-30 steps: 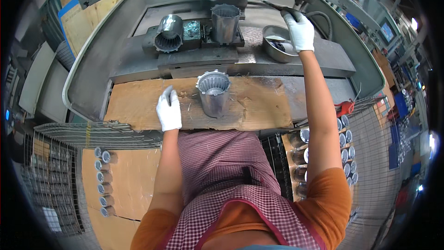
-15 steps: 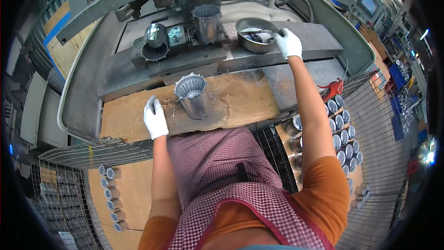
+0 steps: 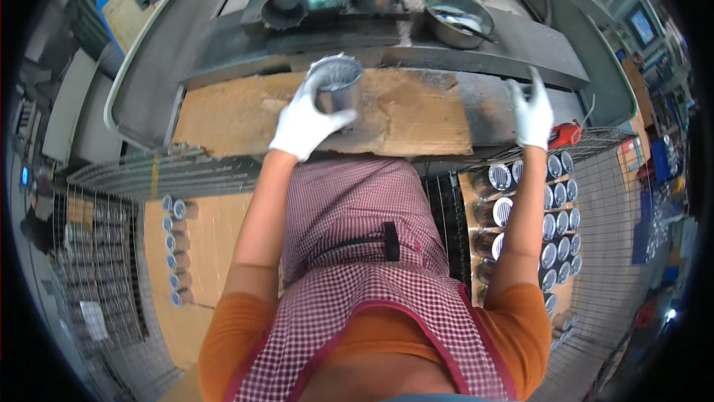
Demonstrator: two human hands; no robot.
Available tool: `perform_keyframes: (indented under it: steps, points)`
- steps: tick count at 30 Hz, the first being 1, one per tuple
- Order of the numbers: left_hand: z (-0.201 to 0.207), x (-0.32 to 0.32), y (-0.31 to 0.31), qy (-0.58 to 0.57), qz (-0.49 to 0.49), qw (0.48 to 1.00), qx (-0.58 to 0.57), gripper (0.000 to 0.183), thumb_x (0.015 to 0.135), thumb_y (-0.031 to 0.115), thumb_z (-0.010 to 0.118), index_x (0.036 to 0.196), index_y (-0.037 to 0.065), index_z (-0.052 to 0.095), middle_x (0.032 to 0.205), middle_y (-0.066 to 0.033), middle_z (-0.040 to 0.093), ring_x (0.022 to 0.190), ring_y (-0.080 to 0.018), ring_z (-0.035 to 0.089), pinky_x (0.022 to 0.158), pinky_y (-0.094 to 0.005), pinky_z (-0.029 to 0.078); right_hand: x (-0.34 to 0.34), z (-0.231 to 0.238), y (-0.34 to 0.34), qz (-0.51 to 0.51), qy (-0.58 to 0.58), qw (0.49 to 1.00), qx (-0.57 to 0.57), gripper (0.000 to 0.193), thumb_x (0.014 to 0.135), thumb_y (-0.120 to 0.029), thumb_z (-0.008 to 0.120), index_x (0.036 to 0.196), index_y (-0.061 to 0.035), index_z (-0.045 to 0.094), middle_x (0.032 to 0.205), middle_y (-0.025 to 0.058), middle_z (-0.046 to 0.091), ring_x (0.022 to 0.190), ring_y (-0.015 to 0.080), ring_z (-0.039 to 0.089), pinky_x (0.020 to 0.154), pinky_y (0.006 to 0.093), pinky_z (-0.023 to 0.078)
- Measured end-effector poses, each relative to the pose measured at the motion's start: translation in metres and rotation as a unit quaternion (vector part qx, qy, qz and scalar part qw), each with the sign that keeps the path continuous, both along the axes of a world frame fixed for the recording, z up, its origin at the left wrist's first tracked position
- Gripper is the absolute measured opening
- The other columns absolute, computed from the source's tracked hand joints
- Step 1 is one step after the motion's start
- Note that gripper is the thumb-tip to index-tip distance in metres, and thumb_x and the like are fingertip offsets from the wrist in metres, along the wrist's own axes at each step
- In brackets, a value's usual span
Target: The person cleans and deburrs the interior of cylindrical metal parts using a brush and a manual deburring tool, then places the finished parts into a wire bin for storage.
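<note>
My left hand [image 3: 310,119], in a white glove, is wrapped round a grey metal cylinder [image 3: 341,88] with a toothed rim and ribbed inside. The cylinder stands upright, open end up, over a worn cardboard sheet [image 3: 416,112]; whether it touches the sheet I cannot tell. My right hand [image 3: 533,113], gloved too, hovers with fingers apart and nothing in them. Close by it is a red air-gun-like tool [image 3: 567,134] at the edge of a wire cage. A round metal bowl [image 3: 455,24] holds pale material and a tool whose dark handle juts over the rim.
Beyond the cardboard, a machine bed [image 3: 327,41] carries another metal cylinder [image 3: 285,6] lying on its side in a fixture. At the right, a wire cage [image 3: 606,201] holds rows of similar cylinders [image 3: 549,255]. More cylinders [image 3: 177,262] line cardboard at the left.
My left hand has moved from beside the cylinder to grip it. My right hand has left the bowl and come back toward me and to the right. The view has shifted.
</note>
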State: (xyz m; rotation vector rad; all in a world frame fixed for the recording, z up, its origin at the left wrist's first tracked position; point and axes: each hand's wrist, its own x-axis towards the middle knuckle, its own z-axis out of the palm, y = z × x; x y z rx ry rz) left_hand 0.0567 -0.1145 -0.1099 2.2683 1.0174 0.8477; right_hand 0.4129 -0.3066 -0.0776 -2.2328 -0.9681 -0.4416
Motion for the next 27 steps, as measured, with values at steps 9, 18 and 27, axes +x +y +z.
perform_keyframes:
  steps: [9,18,27]
  points:
    - [0.020,0.003,-0.066,-0.079,-0.084,0.964,0.238,0.052,0.040,0.048,0.086,0.063,0.010,0.060,0.119,-0.0184,0.063,0.080,-0.0292,0.066,0.072,-0.0364,0.048,0.047,-0.048,-0.047,-0.002,0.026,0.999,0.034,0.036,0.091,-0.038,0.057,0.112,-0.0109,0.067,0.101,0.0160,0.068,0.093,0.0321,0.066,0.082,0.0368,0.049]
    - [0.062,-0.007,-0.111,-0.124,-0.175,0.946,0.243,0.052,0.040,0.053,0.083,0.064,0.010,0.065,0.117,-0.0179,0.062,0.072,-0.0245,0.064,0.063,-0.0322,0.047,0.040,-0.047,-0.043,-0.042,0.019,0.999,0.026,0.036,0.091,-0.042,0.057,0.104,-0.0115,0.070,0.096,0.0154,0.069,0.089,0.0317,0.067,0.079,0.0360,0.050]
    - [0.064,-0.012,-0.121,-0.146,-0.192,0.946,0.218,0.064,0.040,0.048,0.090,0.082,0.011,0.059,0.126,-0.0249,0.056,0.105,-0.0347,0.059,0.087,-0.0412,0.048,0.034,-0.053,-0.037,-0.036,-0.103,0.983,0.150,0.035,0.084,-0.033,0.069,0.110,-0.0101,0.067,0.097,0.0140,0.069,0.089,0.0311,0.065,0.082,0.0379,0.049]
